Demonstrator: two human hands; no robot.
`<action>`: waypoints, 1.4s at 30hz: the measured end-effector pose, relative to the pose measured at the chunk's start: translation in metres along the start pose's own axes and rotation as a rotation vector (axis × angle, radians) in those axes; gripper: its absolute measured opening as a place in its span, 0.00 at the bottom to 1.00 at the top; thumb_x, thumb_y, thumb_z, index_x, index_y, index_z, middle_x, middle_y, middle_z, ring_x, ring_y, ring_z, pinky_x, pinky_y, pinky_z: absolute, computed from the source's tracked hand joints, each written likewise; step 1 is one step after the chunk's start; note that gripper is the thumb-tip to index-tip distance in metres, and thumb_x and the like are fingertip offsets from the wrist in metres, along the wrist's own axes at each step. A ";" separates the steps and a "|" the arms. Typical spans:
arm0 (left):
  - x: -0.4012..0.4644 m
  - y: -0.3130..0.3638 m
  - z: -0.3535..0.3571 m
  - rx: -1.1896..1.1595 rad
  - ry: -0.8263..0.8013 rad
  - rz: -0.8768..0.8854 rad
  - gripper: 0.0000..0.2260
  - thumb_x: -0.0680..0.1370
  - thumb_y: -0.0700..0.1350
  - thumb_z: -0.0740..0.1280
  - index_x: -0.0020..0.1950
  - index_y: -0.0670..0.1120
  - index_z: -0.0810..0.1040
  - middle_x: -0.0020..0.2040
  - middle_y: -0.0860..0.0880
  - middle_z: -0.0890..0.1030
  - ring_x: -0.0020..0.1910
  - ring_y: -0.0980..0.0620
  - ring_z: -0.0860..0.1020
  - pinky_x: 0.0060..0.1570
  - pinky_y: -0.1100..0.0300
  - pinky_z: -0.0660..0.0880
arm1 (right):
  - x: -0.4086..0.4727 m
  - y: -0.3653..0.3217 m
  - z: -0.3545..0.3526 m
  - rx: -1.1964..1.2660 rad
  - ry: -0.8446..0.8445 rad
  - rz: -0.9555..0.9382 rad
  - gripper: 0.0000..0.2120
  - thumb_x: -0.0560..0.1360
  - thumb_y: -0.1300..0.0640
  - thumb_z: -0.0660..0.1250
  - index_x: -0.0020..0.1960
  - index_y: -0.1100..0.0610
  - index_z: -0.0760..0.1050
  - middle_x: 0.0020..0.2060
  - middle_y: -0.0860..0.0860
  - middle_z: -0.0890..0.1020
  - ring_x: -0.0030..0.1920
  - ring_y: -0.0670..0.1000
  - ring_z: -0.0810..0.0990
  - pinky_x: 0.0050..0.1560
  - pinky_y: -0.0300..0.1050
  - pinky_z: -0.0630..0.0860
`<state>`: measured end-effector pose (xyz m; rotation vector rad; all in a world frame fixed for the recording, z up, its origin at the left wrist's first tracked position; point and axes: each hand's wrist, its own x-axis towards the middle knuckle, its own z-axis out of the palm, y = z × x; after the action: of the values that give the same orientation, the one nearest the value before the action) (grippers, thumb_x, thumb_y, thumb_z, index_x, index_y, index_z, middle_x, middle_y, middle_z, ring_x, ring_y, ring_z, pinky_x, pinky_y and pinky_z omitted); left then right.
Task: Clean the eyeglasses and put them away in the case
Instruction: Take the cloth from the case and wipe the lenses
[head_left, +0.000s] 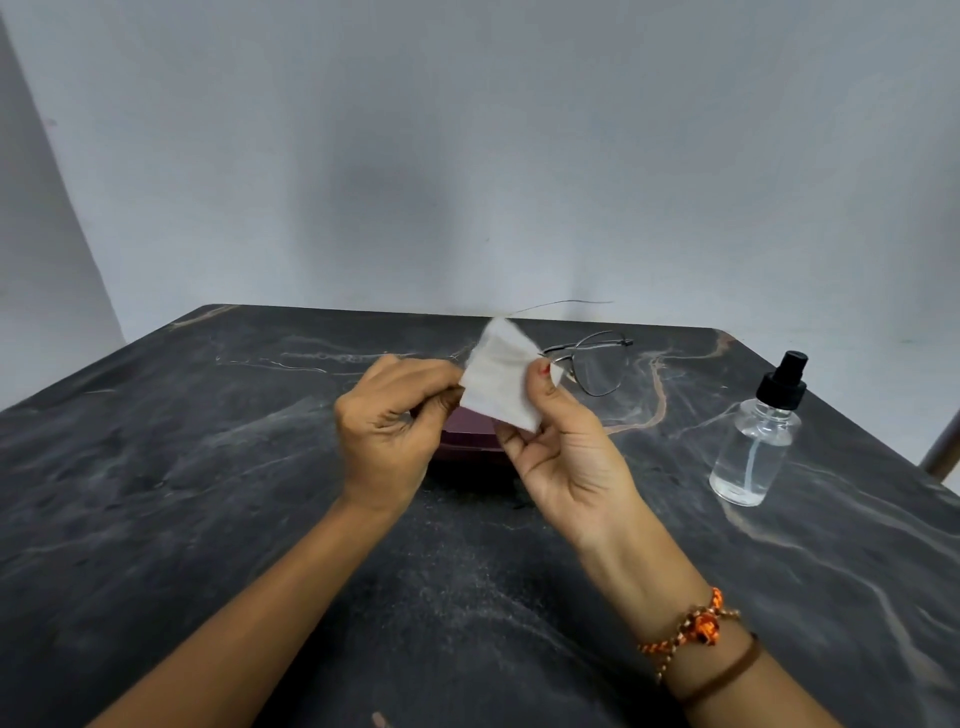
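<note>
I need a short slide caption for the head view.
Both hands wipe eyeglasses with a white cloth.

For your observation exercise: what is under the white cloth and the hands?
A dark maroon case lies on the table beneath the cloth. Only its near edge shows; the left hand and right hand cover the rest, so open or closed is unclear.

Thin metal-framed eyeglasses (592, 364); soft matt white cloth (498, 382); clear glossy plastic spray bottle (753, 447) at three o'clock; dark veined marble-look table (208, 467).
</note>
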<state>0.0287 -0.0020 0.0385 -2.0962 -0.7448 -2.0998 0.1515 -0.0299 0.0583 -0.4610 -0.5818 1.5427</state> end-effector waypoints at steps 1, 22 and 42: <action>0.000 0.000 -0.001 -0.001 0.005 0.003 0.05 0.70 0.37 0.67 0.44 0.39 0.80 0.42 0.49 0.79 0.38 0.60 0.76 0.38 0.64 0.70 | 0.000 0.000 0.000 -0.078 0.013 0.006 0.15 0.59 0.56 0.68 0.45 0.60 0.76 0.32 0.50 0.85 0.33 0.45 0.83 0.32 0.35 0.79; 0.000 -0.005 -0.003 0.023 -0.018 -0.019 0.05 0.69 0.36 0.67 0.41 0.37 0.81 0.40 0.48 0.80 0.36 0.58 0.75 0.39 0.67 0.69 | 0.000 0.000 -0.005 -0.155 -0.042 0.032 0.11 0.56 0.56 0.71 0.39 0.56 0.81 0.34 0.50 0.85 0.35 0.46 0.83 0.34 0.37 0.80; -0.002 -0.006 0.004 -0.096 0.026 -0.095 0.06 0.69 0.38 0.67 0.46 0.43 0.77 0.42 0.51 0.79 0.40 0.67 0.76 0.42 0.70 0.72 | -0.001 0.006 0.001 0.106 -0.119 0.032 0.16 0.60 0.69 0.65 0.47 0.59 0.79 0.40 0.56 0.84 0.38 0.51 0.84 0.39 0.45 0.82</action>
<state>0.0300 0.0038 0.0347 -2.1160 -0.7694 -2.2504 0.1463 -0.0313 0.0548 -0.3008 -0.5831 1.6304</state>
